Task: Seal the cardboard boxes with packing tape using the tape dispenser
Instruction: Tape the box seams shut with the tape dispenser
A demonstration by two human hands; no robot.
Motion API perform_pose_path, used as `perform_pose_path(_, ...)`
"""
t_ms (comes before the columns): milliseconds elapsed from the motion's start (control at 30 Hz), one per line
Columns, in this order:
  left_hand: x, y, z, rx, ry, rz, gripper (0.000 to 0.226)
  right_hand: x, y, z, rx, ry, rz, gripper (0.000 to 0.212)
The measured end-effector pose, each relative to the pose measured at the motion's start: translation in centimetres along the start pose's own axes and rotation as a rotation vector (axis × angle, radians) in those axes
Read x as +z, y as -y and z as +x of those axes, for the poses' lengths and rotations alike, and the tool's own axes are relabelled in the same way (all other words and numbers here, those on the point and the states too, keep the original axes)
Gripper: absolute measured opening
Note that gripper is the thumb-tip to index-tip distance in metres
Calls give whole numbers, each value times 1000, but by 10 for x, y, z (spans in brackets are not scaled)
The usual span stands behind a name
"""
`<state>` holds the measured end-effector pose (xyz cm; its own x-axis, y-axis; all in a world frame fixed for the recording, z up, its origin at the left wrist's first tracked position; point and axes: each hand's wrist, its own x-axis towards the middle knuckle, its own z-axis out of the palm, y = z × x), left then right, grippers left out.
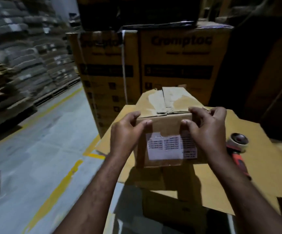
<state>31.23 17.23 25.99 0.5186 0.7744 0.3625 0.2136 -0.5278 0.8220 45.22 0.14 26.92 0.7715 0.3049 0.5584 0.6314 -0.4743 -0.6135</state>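
Observation:
A small brown cardboard box (168, 105) with a white printed label on its near face stands on a flat cardboard sheet (255, 166). Its top flaps are folded shut, with torn old tape along the seam. My left hand (126, 132) grips the box's near left top corner, fingers over the edge and thumb on the front. My right hand (206, 129) grips the near right top corner the same way. The tape dispenser (237, 149), with an orange handle and a roll of tape, lies on the sheet just right of my right wrist.
Tall printed cartons (179, 65) are stacked right behind the box. On the left a grey floor aisle (44, 149) with yellow lines runs beside pallets of stacked sacks (27, 56). More boxes sit under the sheet.

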Motion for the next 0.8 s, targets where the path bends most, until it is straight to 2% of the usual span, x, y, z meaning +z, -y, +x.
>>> perform_pose_path(133, 54, -5, 8, 40, 117, -33, 55, -6, -58, 2, 58, -42, -15, 45)
perform_pose_path(200, 71, -10, 15, 27, 193, 36, 53, -4, -83, 3, 78, -36, -10, 45)
perform_pose_path(333, 94, -20, 28, 9, 521, 514, 44, 5, -126, -4, 90, 83, 0, 40)
perform_pose_path(400, 112, -27, 26, 92, 646, 630, 51, 7, -141, -8, 89, 138, 13, 32)
perform_pose_path(533, 158, -38, 16, 373, 837, 651, 94, -1, -160, -4, 98, 175, 69, 22)
perform_pose_path(667, 185, -26, 12, 528, 927, 901, 101, -8, -173, 2, 108, 221, 132, 12)
perform_pose_path(733, 187, -21, 18, 557, 924, 908, 103, -9, -183, 7, 216, 156, 199, 12)
perform_pose_path(800, 184, -18, 24, 588, 933, 876, 104, -7, -200, 11, 354, 56, 145, 10)
